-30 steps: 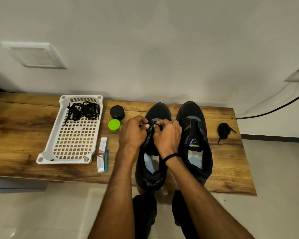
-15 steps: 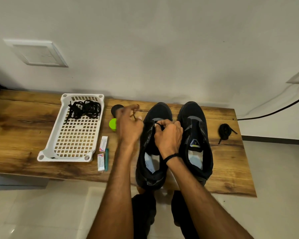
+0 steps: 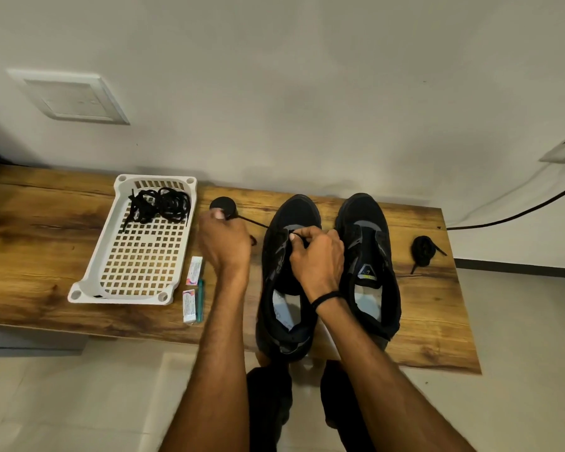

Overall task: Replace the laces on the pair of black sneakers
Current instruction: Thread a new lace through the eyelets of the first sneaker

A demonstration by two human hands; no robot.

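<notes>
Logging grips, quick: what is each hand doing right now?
Left hand: closed on the black lace, held taut out to the side.
Right hand: closed, pinching the same lace at the left sneaker.

We see the left hand (image 3: 224, 246) hold a black lace (image 3: 255, 222) taut, out from the left sneaker (image 3: 294, 210), which the right hand (image 3: 318, 256) grips at its eyelets. The right sneaker (image 3: 361, 213) stands alongside; a white basket (image 3: 122, 188) holds tangled laces (image 3: 160, 205).
</notes>
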